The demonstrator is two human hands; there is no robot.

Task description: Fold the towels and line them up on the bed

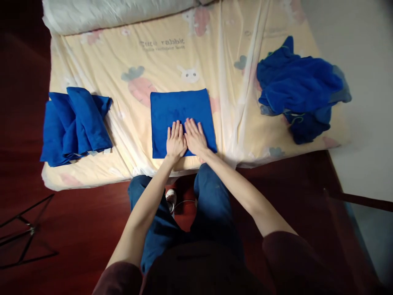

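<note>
A blue cloth lies flat as a near-square on the yellow bed cover, in front of my knees. My left hand rests palm down on its lower part, fingers stretched out. Beside it, thumbs close together, my right hand also lies flat on the cloth with its fingers spread. Several folded blue cloths overlap in a stack at the left end of the bed. To the right sits a crumpled heap of blue cloths.
The bed has a yellow rabbit-and-carrot print under loose clear plastic. A white roll of bedding runs along its far edge. A black metal stand is on the floor at left. A pale wall stands at right.
</note>
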